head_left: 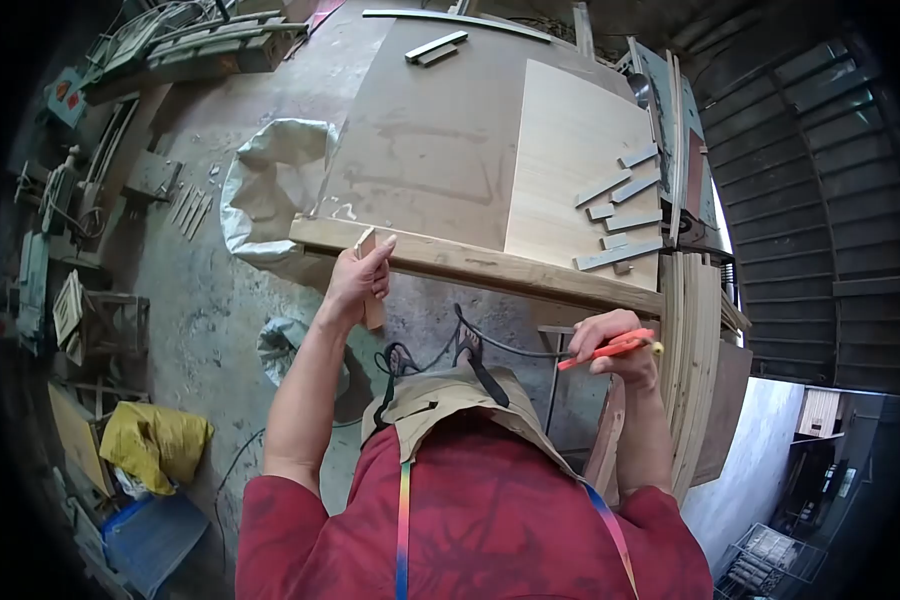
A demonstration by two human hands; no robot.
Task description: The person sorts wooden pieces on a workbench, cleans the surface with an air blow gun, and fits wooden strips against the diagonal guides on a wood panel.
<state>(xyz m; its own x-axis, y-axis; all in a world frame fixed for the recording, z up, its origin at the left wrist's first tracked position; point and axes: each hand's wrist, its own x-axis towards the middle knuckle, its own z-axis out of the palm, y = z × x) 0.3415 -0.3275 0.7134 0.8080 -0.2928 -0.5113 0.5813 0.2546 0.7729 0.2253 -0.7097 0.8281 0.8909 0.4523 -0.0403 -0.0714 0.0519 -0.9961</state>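
My left hand [358,280] is closed around a short flat wooden strip [374,314], held upright at the near edge of the workbench [420,150]. The strip's upper end pokes out above my thumb, beside the bench's thick wooden edge beam [460,259]. In my right hand [610,335] is a slim orange-red tool [625,345], with a small yellow part near its right end; its exact kind is not clear. This hand is apart from the bench, in front of its right side.
Several small wood pieces [635,188] lie on a pale board [560,150] at the bench's right. Two more pieces [436,47] lie at the far side. A large white sack [232,205] stands left of the bench. Long planks [685,340] are stacked at the right. A cable [510,347] hangs near my feet.
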